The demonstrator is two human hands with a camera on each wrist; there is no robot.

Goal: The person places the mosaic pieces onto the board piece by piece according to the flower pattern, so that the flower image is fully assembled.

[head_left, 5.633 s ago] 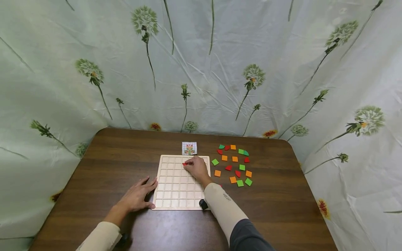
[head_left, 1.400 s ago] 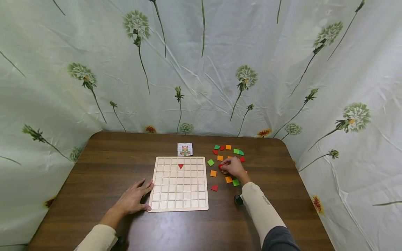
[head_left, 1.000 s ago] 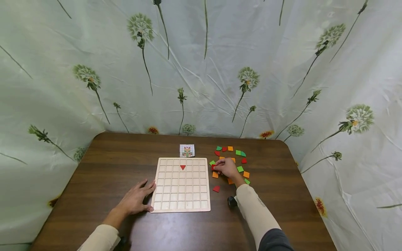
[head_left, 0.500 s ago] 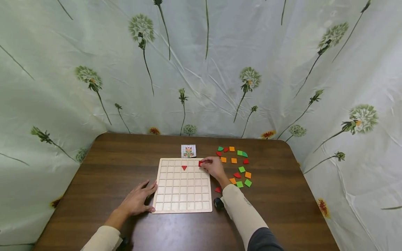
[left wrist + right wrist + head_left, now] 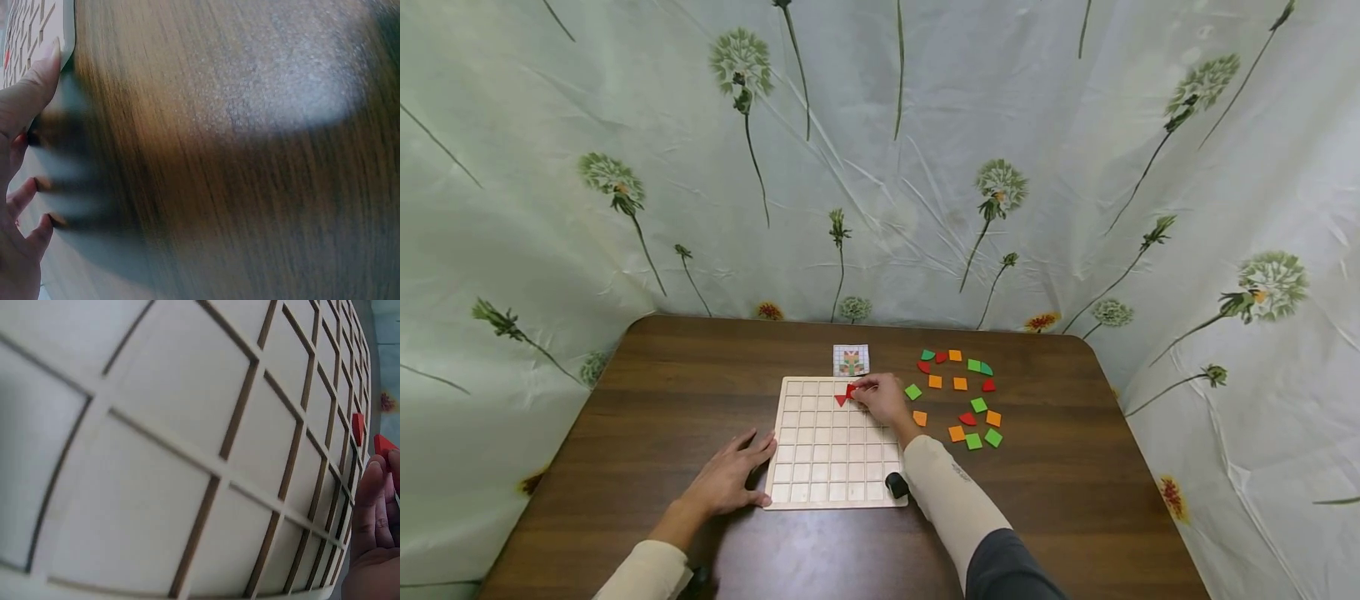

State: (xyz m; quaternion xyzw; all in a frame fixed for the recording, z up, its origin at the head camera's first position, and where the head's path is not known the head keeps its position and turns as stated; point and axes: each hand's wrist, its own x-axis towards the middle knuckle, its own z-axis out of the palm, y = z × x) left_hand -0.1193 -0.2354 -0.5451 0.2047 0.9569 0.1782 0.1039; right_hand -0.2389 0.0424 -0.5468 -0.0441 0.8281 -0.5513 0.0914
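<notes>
A pale wooden grid board (image 5: 816, 454) lies on the table. One red triangle (image 5: 841, 400) sits in a cell of its upper rows, near the middle. My right hand (image 5: 886, 402) is over the upper part of the board and pinches a red tile (image 5: 850, 390) just right of the triangle. The right wrist view shows that pinched red tile (image 5: 384, 445) close to the triangle (image 5: 358, 429); fingers partly cover its outline. My left hand (image 5: 722, 478) rests with spread fingers at the board's left edge. Its thumb (image 5: 42, 76) touches the board's near corner.
Behind the board lies a small card (image 5: 850, 360) printed with a coloured flower-like grid pattern. Several loose tiles lie right of the board, such as an orange square (image 5: 960, 384), a green square (image 5: 973, 441) and a red curved piece (image 5: 967, 419). A floral curtain (image 5: 917, 208) hangs behind the table.
Earlier, my right hand set the red triangle into the board. It then took another red tile from the loose ones and carried it left over the board. The left hand has stayed put.
</notes>
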